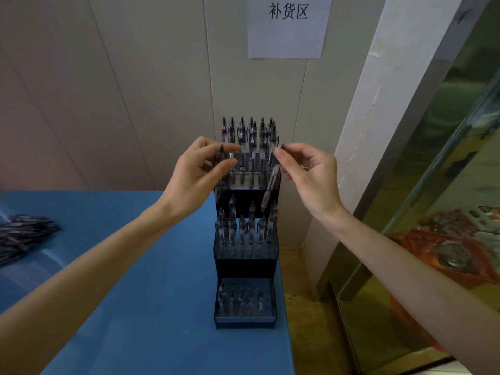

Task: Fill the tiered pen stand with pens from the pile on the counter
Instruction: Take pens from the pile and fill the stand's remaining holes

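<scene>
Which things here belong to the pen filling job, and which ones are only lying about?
Belong to the job:
- tiered pen stand
- pile of pens on the blue counter
- pen in left hand, held by the left hand
- pen in right hand, held by the right hand

Just lying about:
- paper sign on the wall
- orange packaging behind the glass

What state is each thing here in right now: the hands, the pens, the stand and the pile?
Left hand: pinches a pen at the top tier.
Right hand: pinches a tilted pen by its top end.
Pen stand: upright on the blue counter, top and middle tiers mostly filled, bottom tier partly filled.
Pen pile: loose on the counter, far left.
Paper sign: stuck on the wall.
</scene>
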Demonstrator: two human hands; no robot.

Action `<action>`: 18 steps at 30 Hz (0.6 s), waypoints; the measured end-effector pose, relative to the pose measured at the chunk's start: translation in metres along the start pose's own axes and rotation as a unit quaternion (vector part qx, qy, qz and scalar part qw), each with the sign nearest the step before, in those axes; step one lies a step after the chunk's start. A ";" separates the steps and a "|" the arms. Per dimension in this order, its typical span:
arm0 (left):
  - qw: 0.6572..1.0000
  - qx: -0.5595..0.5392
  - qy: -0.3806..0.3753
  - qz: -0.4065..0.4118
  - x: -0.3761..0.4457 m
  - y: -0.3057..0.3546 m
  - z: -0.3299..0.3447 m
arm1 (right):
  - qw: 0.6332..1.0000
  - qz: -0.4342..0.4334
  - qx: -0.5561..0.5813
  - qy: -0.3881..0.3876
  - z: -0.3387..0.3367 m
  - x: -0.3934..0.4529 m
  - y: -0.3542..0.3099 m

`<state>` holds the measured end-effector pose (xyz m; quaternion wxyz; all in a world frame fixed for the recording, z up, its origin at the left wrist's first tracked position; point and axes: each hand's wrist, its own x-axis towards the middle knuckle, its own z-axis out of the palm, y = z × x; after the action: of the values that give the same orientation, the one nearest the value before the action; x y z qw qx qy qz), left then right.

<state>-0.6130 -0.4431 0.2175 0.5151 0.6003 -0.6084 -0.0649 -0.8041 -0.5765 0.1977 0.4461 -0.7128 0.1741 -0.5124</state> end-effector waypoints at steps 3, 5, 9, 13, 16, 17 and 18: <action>0.998 -0.009 0.062 0.011 -0.002 -0.002 0.004 | 1.000 0.003 -0.009 -0.007 0.000 -0.006 0.008; 0.998 -0.014 0.067 0.008 -0.003 -0.002 0.006 | 0.999 0.011 -0.026 -0.023 0.001 -0.010 0.013; 0.997 -0.049 0.055 -0.013 -0.008 -0.005 0.011 | 0.991 0.017 -0.110 -0.072 0.001 -0.018 0.026; 0.996 -0.073 0.033 -0.040 -0.012 -0.014 0.017 | 0.982 0.007 -0.168 -0.084 0.004 -0.025 0.036; 0.994 -0.082 0.008 -0.069 -0.013 -0.023 0.018 | 0.979 -0.008 -0.190 -0.078 0.008 -0.027 0.036; 0.993 -0.086 0.003 -0.079 -0.013 -0.026 0.018 | 0.980 -0.006 -0.187 -0.073 0.008 -0.027 0.035; 0.992 -0.089 0.001 -0.087 -0.014 -0.029 0.019 | 0.980 -0.005 -0.184 -0.069 0.007 -0.027 0.035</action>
<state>-0.6106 -0.4494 0.1811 0.5592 0.6031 -0.5452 -0.1625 -0.8018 -0.5734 0.1534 0.3160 -0.8173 0.2305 -0.4231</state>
